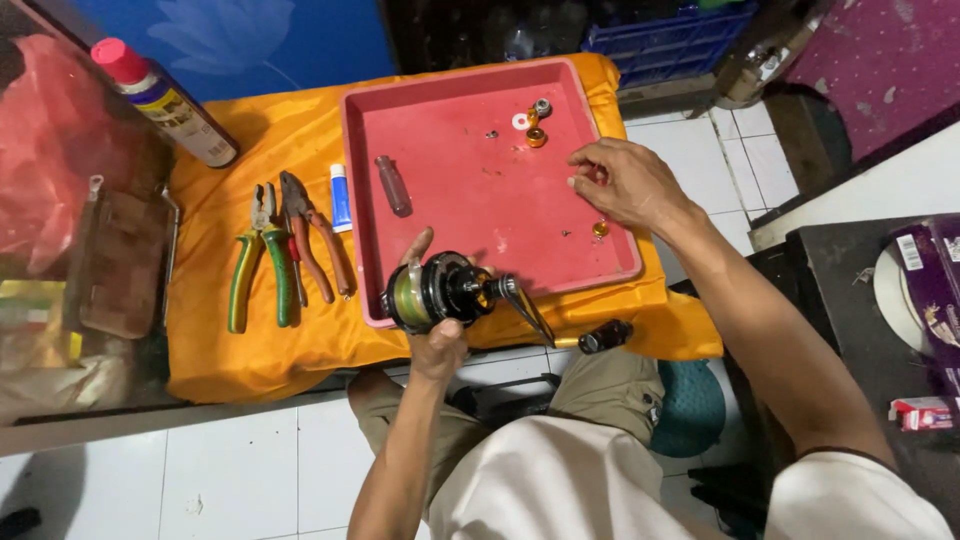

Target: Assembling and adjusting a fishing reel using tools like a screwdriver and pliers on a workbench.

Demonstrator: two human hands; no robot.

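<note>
My left hand (436,335) grips a black fishing reel (447,290) with greenish line on its spool, held over the near edge of a red tray (470,200). The reel's crank handle (570,335) sticks out to the right. My right hand (625,182) hovers over the tray's right side, fingers curled, pinching something too small to make out. In the tray lie a dark cylindrical part (393,185), a white washer (520,121), small orange and metal parts (536,135), and another small orange piece (600,229).
Orange cloth (250,350) covers the low table. Left of the tray lie green-handled pliers (262,260), red-handled pliers (315,245) and a small blue-white tube (340,197). A spray can with a red cap (165,100) lies at the far left. White tiled floor lies below.
</note>
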